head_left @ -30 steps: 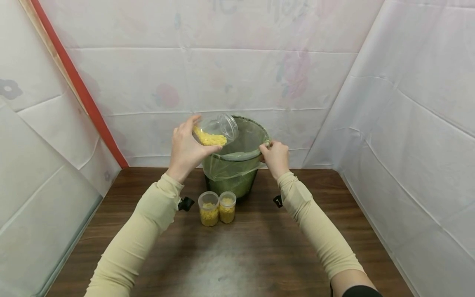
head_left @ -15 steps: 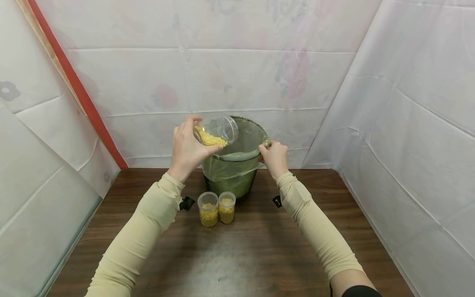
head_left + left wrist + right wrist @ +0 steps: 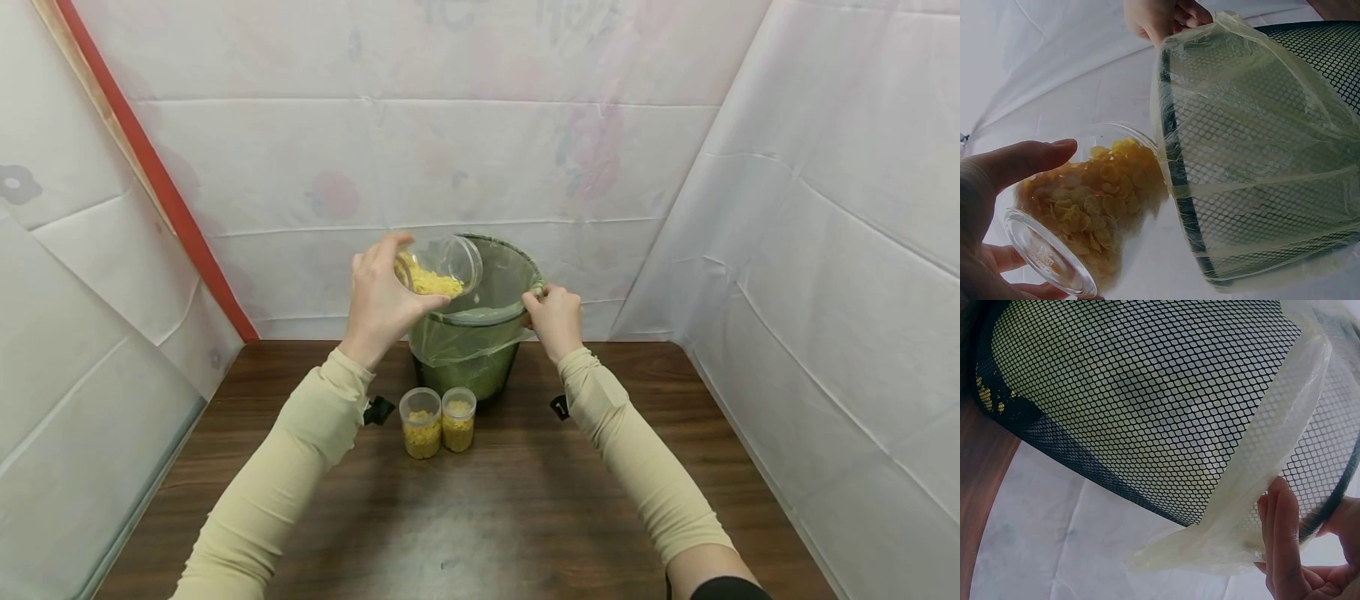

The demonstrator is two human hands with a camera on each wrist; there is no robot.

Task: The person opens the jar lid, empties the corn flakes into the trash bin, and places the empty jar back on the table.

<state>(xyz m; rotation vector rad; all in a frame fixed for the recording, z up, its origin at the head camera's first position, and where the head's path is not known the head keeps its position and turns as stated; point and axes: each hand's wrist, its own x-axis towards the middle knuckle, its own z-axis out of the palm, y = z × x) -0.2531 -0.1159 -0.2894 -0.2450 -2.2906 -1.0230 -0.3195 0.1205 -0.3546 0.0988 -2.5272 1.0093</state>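
Observation:
My left hand [image 3: 378,302] holds a clear jar [image 3: 459,254] tipped on its side, its mouth over the rim of a mesh wastebasket [image 3: 480,375]. Yellow flakes [image 3: 437,283] lie along the jar's lower side; in the left wrist view these flakes [image 3: 1100,200] look like cornflakes. A thin translucent bag [image 3: 457,346] lines the basket and folds over its rim. With my right hand [image 3: 557,321] I grip the rim and bag at the right; the right wrist view shows the fingers [image 3: 1285,531] outside, over the bag. Yellow bits [image 3: 988,400] show through the mesh at the bottom.
Two clear jars, the left one [image 3: 422,437] and the right one [image 3: 459,433], stand upright on the brown wooden table [image 3: 525,517] before the basket, both with yellow flakes inside. White sheeting [image 3: 465,158] walls the back and sides. A red strip [image 3: 172,200] slants down the left.
The jar has tilted slightly further, and its flakes have slid toward the mouth. A few pale specks now show inside the basket below it. The right hand stays on the rim.

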